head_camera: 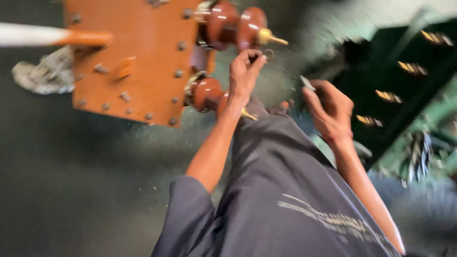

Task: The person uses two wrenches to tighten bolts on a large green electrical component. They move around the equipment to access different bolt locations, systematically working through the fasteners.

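Hands at the bushing side of an orange bolted tank, view blurred.

Left hand (243, 72) raised, fingers pinched narrow on a small metal ring (269, 54), held just below the brass stud (272, 39) of the upper brown ribbed insulator (233, 26). Lower brown insulator (208, 93) sits beside the left wrist; its brass tip shows past the forearm. Both insulators stick out from the orange bolted tank (138, 52), which rests on the dark floor (71, 181). Right hand (329, 109) well apart to the right, fingers curled closed around a small pale flat piece (307, 83); what it is, cannot tell. Grey rag (45, 76) on the floor at the tank's far side, under a white rod with an orange end (52, 37). Green machine frame (409, 90) at right edge.
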